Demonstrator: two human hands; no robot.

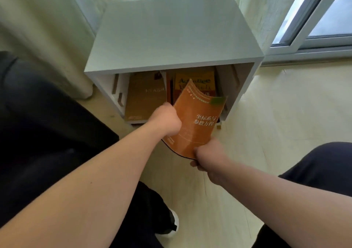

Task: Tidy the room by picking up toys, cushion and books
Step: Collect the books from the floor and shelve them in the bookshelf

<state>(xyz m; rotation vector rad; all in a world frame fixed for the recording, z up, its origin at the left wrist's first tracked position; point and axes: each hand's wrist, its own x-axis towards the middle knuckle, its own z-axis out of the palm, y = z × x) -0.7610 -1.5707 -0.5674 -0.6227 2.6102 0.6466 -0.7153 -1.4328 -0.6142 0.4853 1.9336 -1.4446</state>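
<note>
Books are going in: my left hand (165,121) and right hand (206,157) both pinch the orange book (194,122), its far end entering the cabinet (171,38). Beyond my fingers, 2 books already stand inside. I see no toys or cushion.

A thin orange paperback (194,122) with pale Chinese title characters, its cover bowed and its top pointing toward twelve o'clock, is tilted before a brown book (145,97) and a yellow-orange book (196,81), which lean upright behind it.
</note>
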